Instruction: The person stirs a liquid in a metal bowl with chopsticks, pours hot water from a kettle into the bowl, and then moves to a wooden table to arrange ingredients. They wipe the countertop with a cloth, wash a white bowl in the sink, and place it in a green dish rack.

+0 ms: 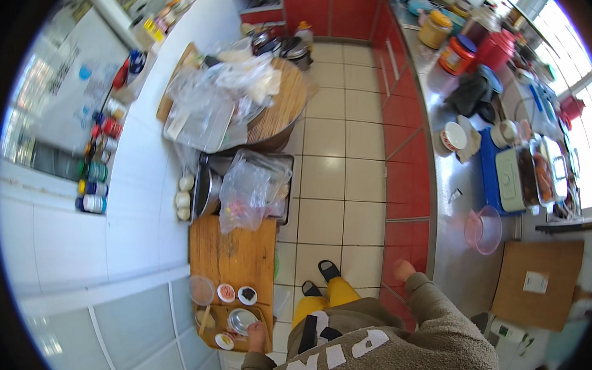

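My left hand (256,336) is at the near rim of a shiny metal bowl (241,322), its fingers pinched at the edge. The bowl sits on a wooden tray (263,345). Left of it, a pale wooden utensil (204,321) lies across a round bowl (210,319). A small white dish (224,341) with yellowish food is close to my left hand. Beyond the tray are a clear plastic bowl (201,290), a dish of pink pieces (226,293) and a dish of dark pieces (247,295). My right hand (403,270), blurred, hangs before the red cabinets; its fingers are unclear.
A wooden table (237,252) carries the tray. Farther along stand a plastic-covered rack (248,190) and a round wooden table (285,99) heaped with plastic bags. Tiled floor (322,176) runs down the middle. On the right steel counter (447,263) is a pink plastic basin (483,230).
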`<state>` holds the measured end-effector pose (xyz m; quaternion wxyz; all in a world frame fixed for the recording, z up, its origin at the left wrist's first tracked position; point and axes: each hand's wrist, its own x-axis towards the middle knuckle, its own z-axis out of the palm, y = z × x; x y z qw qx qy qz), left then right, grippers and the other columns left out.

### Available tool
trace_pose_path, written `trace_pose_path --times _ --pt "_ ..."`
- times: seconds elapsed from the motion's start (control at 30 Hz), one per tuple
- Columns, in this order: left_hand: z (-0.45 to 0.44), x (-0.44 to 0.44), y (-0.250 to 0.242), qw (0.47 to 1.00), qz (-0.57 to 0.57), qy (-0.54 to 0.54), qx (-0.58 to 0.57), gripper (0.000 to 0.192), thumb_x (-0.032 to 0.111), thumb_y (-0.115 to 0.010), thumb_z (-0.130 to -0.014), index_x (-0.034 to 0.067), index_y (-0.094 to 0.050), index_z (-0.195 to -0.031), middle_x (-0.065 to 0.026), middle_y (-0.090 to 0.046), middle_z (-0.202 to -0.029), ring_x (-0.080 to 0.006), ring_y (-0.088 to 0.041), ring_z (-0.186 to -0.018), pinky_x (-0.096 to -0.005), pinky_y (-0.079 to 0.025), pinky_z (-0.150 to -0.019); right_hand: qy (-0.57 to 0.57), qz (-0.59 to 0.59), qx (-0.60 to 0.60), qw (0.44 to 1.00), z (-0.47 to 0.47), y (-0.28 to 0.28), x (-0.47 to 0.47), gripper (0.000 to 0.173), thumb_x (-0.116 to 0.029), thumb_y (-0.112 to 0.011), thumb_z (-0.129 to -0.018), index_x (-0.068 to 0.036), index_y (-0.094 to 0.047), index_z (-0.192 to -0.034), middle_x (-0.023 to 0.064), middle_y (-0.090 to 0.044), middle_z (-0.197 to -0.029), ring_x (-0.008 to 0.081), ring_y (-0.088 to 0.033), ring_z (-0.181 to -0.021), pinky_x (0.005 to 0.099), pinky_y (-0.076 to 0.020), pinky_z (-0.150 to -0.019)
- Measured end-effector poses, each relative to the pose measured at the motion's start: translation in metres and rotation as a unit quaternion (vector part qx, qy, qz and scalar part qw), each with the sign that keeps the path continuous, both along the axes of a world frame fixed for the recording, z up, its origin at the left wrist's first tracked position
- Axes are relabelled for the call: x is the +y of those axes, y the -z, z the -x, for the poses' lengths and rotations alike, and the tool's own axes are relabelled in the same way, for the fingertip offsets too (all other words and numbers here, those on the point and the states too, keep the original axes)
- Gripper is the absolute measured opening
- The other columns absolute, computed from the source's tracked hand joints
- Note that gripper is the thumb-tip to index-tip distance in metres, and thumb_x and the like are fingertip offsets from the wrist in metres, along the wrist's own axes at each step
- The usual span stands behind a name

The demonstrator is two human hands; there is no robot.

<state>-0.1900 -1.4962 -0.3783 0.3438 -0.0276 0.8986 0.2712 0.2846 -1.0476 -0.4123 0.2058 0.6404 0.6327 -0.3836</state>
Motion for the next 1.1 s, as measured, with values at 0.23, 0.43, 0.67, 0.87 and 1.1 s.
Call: trace_pose_path --times 0.23,0.43,0.67,0.87,1.1 --pt "0.062 0.042 -0.016 0.854 0.047 0.509 0.102 0.03 0.022 -0.052 -0.089 0.001 -0.072 -0.084 -0.0214 -0.069 -0.083 -0.0387 -0.063 -0.077 -0.0476 -0.051 -0.071 0.022 0.035 0.1 0.994 0.06 -0.078 -0.065 0.026 -0.024 -0.058 -0.087 -0.008 -0.072 -0.101 0.02 -0.071 -0.101 0.0391 -0.067 -0.096 0.0456 -0.0528 -0.086" --pt "0.103 0.067 0.005 0.958 -0.023 0.286 0.016 0.034 0.025 -0.049 -0.092 0.001 -0.071 -0.085 -0.0224 -0.066 -0.078 -0.0422 -0.061 -0.075 -0.0528 -0.045 -0.066 0.008 -0.005 0.117 0.993 0.081 -0.097 -0.054 0.027 -0.024 -0.058 -0.087 -0.007 -0.072 -0.102 0.02 -0.071 -0.1 0.0386 -0.066 -0.097 0.0452 -0.053 -0.086" --pt "0.045 0.048 0.005 0.974 -0.173 0.106 0.099 0.025 0.02 -0.051 -0.093 0.002 -0.066 -0.086 -0.0202 -0.068 -0.091 -0.0401 -0.064 -0.084 -0.0526 -0.048 -0.07 0.01 -0.003 0.08 0.997 0.11 -0.083 -0.017 0.026 -0.023 -0.055 -0.09 -0.003 -0.071 -0.098 0.0222 -0.069 -0.103 0.0397 -0.066 -0.097 0.0469 -0.0525 -0.085" --pt "-0.098 -0.03 -0.003 0.982 0.006 0.048 0.181 0.021 0.021 -0.056 -0.087 0.006 -0.07 -0.092 -0.0164 -0.067 -0.088 -0.0402 -0.061 -0.094 -0.052 -0.046 -0.085 -0.235 0.161 0.164 0.944 0.229 -0.045 -0.001 0.028 -0.019 -0.054 -0.097 0.005 -0.066 -0.103 0.0139 -0.071 -0.08 0.0216 -0.067 -0.072 0.0373 -0.0523 -0.064" --pt "-0.237 -0.084 -0.016 0.966 0.12 -0.163 -0.161 0.04 0.043 -0.054 -0.089 0.011 -0.071 -0.106 -0.0147 -0.065 -0.122 -0.0423 -0.057 -0.111 -0.0516 -0.041 -0.099 -0.452 0.261 0.191 0.832 0.39 0.015 -0.104 0.022 -0.018 -0.061 -0.089 0.004 -0.065 -0.09 0.0174 -0.067 -0.084 0.0325 -0.061 -0.077 0.041 -0.0489 -0.07"
